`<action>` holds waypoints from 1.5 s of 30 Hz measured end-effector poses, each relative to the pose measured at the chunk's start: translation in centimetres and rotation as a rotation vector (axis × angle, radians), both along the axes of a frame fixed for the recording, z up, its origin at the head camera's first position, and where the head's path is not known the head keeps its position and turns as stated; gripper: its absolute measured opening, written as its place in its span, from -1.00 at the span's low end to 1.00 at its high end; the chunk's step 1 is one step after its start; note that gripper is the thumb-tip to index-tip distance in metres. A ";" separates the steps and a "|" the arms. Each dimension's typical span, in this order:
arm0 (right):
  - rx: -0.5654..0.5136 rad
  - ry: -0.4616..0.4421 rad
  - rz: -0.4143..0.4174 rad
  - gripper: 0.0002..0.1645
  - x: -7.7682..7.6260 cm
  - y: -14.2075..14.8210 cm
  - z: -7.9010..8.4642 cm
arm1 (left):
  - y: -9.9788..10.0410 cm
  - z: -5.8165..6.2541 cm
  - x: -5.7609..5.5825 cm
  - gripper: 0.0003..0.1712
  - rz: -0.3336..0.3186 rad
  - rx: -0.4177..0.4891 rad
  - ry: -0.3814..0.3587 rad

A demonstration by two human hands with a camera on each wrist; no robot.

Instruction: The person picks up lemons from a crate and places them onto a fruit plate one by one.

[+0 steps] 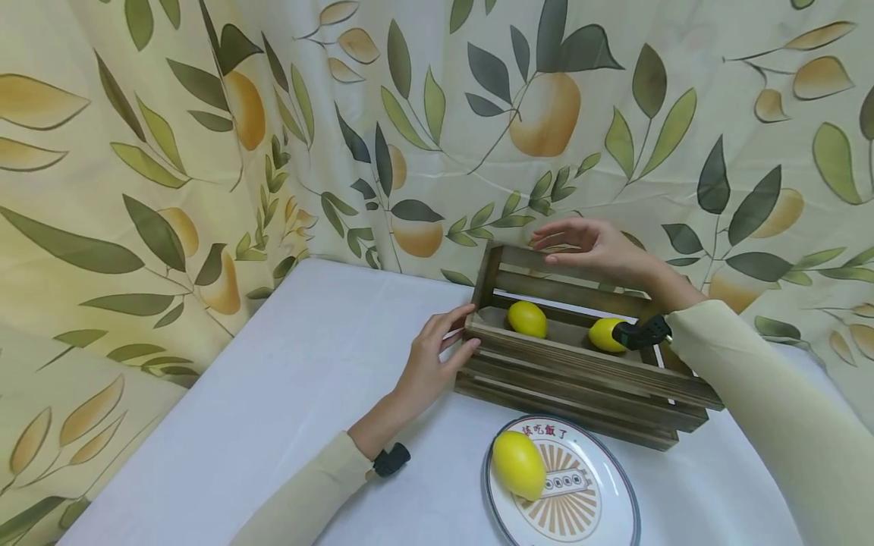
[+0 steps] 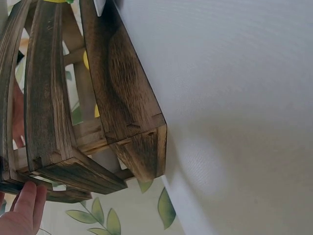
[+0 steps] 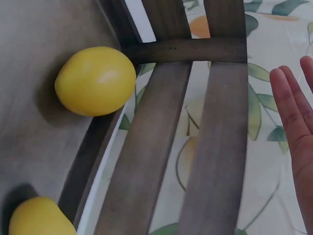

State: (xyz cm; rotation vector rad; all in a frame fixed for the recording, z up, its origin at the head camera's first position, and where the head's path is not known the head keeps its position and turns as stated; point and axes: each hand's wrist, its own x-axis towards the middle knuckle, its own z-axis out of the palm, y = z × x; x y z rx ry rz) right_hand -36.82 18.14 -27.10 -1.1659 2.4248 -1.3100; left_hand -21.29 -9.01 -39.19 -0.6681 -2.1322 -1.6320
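Note:
A dark brown slatted wooden crate [image 1: 580, 356] stands on the table, with two yellow lemons [image 1: 528, 319] lying inside it on a grey bottom. My left hand [image 1: 433, 356] touches the crate's left end near its top front corner; its fingertips [image 2: 27, 203] show against the top slat in the left wrist view. Over the crate's back rim hovers my right hand [image 1: 590, 246], fingers loosely bent and holding nothing. In the right wrist view that hand [image 3: 298, 112] appears beyond the back slats, apart from them. Another lemon [image 1: 519, 465] lies on a round plate [image 1: 617, 497] before the crate.
A white cloth [image 1: 328, 334] covers the table. Behind the crate and along the left side hangs a curtain [image 1: 437, 114] printed with leaves and fruit. Black wrist cameras sit on both sleeves, the right one [image 1: 642, 332] overlapping a lemon in the head view.

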 end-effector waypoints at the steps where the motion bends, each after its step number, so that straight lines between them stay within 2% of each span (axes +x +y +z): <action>1: -0.007 -0.006 0.007 -0.46 -0.2 0.0 -0.2 | 0.1 0.0 0.0 -0.43 -0.002 -0.002 0.000; 6: -0.021 -0.065 0.018 -0.45 -1.0 0.0 -1.4 | 0.1 0.1 0.0 -0.43 -0.001 -0.013 -0.005; 15: 0.062 -0.182 -0.004 -0.45 -2.2 0.3 -3.4 | 0.1 -0.1 -0.2 -0.44 0.007 -0.006 -0.003; 19: 0.127 -0.188 -0.010 -0.45 -2.4 0.3 -4.2 | -0.1 0.0 -0.2 -0.44 0.015 -0.008 -0.006; 22: 0.207 -0.159 -0.008 -0.43 -2.3 0.3 -4.7 | -0.1 -0.1 -0.2 -0.43 0.017 -0.009 -0.006; 26: 0.318 -0.167 0.037 -0.33 -2.1 0.6 -5.3 | 0.0 -0.2 -0.2 -0.43 0.009 -0.012 0.000; 32: 0.417 -0.275 0.149 -0.24 -2.1 1.1 -6.3 | 0.2 -0.3 -0.1 -0.43 0.010 -0.012 0.003; 39: 0.523 -0.215 0.169 -0.27 -1.8 0.9 -6.6 | 0.2 -0.3 -0.1 -0.43 0.007 -0.017 -0.006; 45: 0.549 -0.237 0.153 -0.30 -1.6 0.4 -6.9 | 0.2 -0.2 -0.2 -0.44 0.013 -0.024 0.005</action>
